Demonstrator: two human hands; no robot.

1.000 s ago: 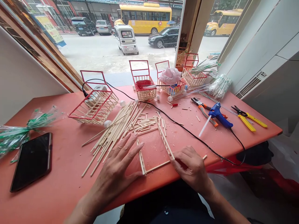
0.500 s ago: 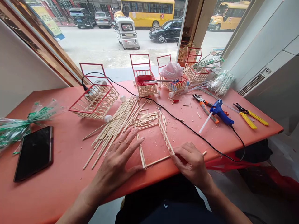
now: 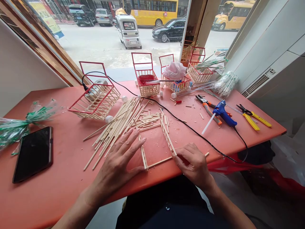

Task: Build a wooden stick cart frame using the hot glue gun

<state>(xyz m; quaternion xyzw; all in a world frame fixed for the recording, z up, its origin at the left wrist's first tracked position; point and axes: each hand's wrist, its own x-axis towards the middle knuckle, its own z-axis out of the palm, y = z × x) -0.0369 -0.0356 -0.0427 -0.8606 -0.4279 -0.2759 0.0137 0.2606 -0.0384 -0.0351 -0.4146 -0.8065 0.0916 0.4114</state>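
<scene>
A frame of thin wooden sticks (image 3: 157, 149) lies flat near the front edge of the orange table (image 3: 62, 178). My left hand (image 3: 116, 168) rests flat beside the frame's left rail, fingers spread, thumb touching its near left corner. My right hand (image 3: 194, 165) has its fingers curled and pinched on a long cross stick (image 3: 159, 162) at the frame's near right corner. A pile of long bamboo sticks (image 3: 116, 127) lies just beyond my left hand, with short cut pieces (image 3: 149, 121) next to it.
A blue glue gun (image 3: 222, 116) with a black cord (image 3: 181, 122) lies at right, beside pliers (image 3: 206, 106) and yellow cutters (image 3: 254, 117). Stick baskets with red frames (image 3: 95, 95) (image 3: 146, 81) stand behind. A phone (image 3: 33, 154) and bagged sticks (image 3: 16, 127) lie at left.
Both hands stay at the frame's near corners with hardly any movement; only the view has shifted slightly.
</scene>
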